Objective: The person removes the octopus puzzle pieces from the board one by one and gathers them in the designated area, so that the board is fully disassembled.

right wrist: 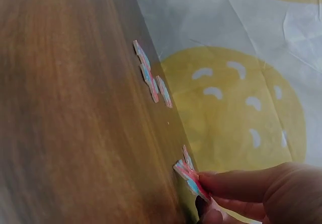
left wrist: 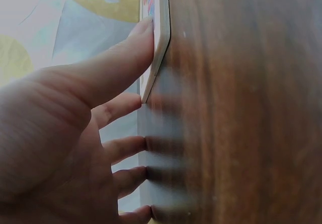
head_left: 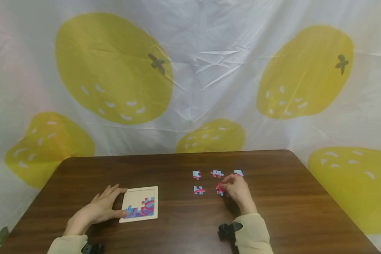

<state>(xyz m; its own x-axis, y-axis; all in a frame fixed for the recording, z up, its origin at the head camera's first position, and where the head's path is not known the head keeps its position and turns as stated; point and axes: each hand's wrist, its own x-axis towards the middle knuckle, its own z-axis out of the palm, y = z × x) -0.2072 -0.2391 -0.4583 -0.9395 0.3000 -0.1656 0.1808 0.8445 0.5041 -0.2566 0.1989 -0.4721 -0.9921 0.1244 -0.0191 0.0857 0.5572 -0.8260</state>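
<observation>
My left hand (head_left: 98, 209) rests at the left side of a square white puzzle tray (head_left: 156, 203). Its thumb lies on the tray's near left corner, and the index fingertip touches the far left corner; the other fingers are spread on the table. Joined pink, blue and purple puzzle pieces (head_left: 141, 211) fill the near and right part of the tray. Over to the right, my right hand (head_left: 239, 192) pinches a pink and blue puzzle piece (right wrist: 190, 177) between thumb and fingers. In the right wrist view the piece looks tilted; whether it touches the table I cannot tell.
Several loose puzzle pieces lie near the right hand, among them one at the near left (head_left: 198, 190), one behind it (head_left: 196, 174), one in the middle (head_left: 217, 173) and one partly behind the hand (head_left: 238, 173). A lemon-patterned cloth (head_left: 193, 88) hangs beyond the brown table (head_left: 177, 229).
</observation>
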